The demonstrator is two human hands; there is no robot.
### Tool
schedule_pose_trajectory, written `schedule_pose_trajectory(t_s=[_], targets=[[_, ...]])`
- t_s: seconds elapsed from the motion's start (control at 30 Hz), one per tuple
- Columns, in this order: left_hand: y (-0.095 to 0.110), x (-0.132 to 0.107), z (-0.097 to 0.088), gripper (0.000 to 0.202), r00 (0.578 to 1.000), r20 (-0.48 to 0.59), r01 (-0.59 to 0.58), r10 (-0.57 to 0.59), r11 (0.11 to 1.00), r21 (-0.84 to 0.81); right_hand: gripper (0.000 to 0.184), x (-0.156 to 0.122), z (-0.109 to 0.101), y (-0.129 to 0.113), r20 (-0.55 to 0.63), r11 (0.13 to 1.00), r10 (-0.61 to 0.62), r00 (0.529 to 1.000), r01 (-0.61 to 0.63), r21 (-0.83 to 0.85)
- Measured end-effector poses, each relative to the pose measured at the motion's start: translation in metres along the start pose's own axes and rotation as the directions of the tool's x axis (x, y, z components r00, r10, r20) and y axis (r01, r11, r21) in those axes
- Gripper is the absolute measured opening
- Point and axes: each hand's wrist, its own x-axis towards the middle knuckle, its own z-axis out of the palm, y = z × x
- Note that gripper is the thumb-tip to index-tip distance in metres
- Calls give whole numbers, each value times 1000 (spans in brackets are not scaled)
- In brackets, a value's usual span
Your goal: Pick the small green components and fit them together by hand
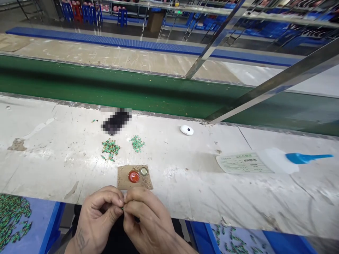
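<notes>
Pinching a tiny green part (122, 209), both hands (127, 213) meet near a brown card (124, 178)

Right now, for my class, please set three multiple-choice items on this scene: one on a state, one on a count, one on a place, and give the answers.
1. What are the hands doing?
A. The left hand and right hand meet on a small green piece
B. They lie flat, well apart
C. Only the right hand is raised

2. How many round pieces sit on the brown pad?
A. One
B. Three
C. Two

3. Where does the blue scoop lie?
A. On the brown pad
B. On the white bench top
C. In the left hand

Answers:
1. A, both hands pinch it at the fingertips.
2. C, a red dome and a pale ringed disc show.
3. B, it lies right of a printed label.
</notes>
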Motion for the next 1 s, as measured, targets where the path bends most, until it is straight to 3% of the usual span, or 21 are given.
schedule_pose_trajectory(t_s=[0.17,0.5,0.6,0.73,1.0], targets=[[-6,-4,0,4,1000,-12,-1,1,999,-46,22,-1,-2,-2,68,1000,-1,998,3,-30],[0,-1,5,8,997,-77,-9,4,998,-67,22,3,2,-4,27,999,-39,999,40,-21],[0,0,3,2,999,-54,3,-6,999,-53,22,5,1,-5,-8,999,0,1000,0,-51],[-1,1,-1,14,999,-15,36,-36,999,-14,21,10,-1,-6,-57,994,78,995,-82,-68],[2,3,-1,13,999,27,35,-33,998,-46,24,10,-1,-8,-52,995,96,994,-97,-37]])
